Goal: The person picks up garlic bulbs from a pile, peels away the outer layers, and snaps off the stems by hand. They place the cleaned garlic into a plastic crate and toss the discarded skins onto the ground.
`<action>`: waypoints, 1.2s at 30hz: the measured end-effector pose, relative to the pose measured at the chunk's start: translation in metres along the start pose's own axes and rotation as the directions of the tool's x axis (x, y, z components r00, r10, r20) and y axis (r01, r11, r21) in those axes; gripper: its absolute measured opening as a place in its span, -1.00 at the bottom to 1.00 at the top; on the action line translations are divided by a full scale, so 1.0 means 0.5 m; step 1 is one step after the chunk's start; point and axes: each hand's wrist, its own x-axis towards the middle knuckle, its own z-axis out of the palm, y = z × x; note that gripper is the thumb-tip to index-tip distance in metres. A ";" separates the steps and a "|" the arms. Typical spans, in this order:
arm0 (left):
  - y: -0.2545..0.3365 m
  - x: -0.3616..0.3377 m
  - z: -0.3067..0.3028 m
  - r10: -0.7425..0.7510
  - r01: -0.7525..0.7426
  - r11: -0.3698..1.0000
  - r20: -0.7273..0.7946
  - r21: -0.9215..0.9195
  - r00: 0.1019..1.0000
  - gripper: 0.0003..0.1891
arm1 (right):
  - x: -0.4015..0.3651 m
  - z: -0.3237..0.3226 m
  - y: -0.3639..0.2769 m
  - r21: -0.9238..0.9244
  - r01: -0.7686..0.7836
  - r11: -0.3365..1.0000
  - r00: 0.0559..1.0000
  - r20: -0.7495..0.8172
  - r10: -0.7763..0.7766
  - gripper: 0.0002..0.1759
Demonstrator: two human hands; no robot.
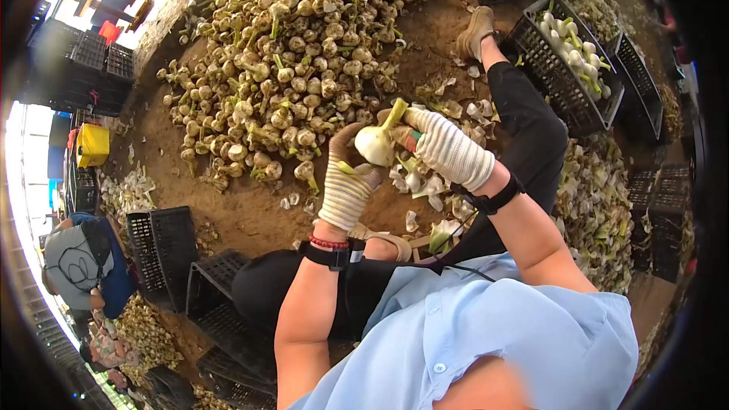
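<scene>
Between my two gloved hands is a peeled white garlic bulb (375, 146) with a short green stem pointing up. My left hand (349, 178), in a striped knit glove, has its fingers curled round the bulb's left side and underside. My right hand (448, 146), gloved the same way, pinches at the stem and the bulb's right side; a green and orange patch shows near its fingers. Whether it also holds a small tool is hidden. Beyond my hands spreads a large heap of unpeeled garlic (304, 61). Loose peel (437, 193) lies below my right hand.
At the right, a black crate (547, 68) holds cleaned garlic bulbs (577, 57). More black crates (163, 258) stand at the left, near a co-worker (87, 266). Peel piles (596, 197) cover the ground at right. My outstretched leg (524, 106) lies between heap and crate.
</scene>
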 end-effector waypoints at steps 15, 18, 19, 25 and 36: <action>-0.001 -0.002 0.039 0.424 -0.398 0.807 0.040 0.436 0.905 -0.17 | -0.045 -0.009 -0.085 0.207 -0.148 0.967 0.988 -0.001 0.152 -0.62; 0.061 -0.014 0.049 0.475 -0.423 0.738 0.039 0.526 0.879 -0.19 | -0.062 -0.012 -0.073 0.194 -0.122 0.973 0.991 -0.029 0.130 -0.69; 0.066 -0.016 0.048 0.490 -0.438 0.728 0.047 0.527 0.871 -0.20 | -0.063 -0.016 -0.080 0.187 -0.176 0.966 0.983 -0.008 0.181 -0.72; 0.111 -0.047 0.039 0.009 -0.005 0.997 0.061 -0.077 0.998 -0.34 | -0.055 -0.026 -0.043 0.259 -0.043 0.965 0.997 0.073 0.025 -0.72; -0.051 0.001 0.011 -0.411 0.502 0.452 0.328 -0.737 0.851 -0.48 | -0.064 -0.039 -0.088 0.112 -0.177 0.978 0.929 0.347 0.129 -0.72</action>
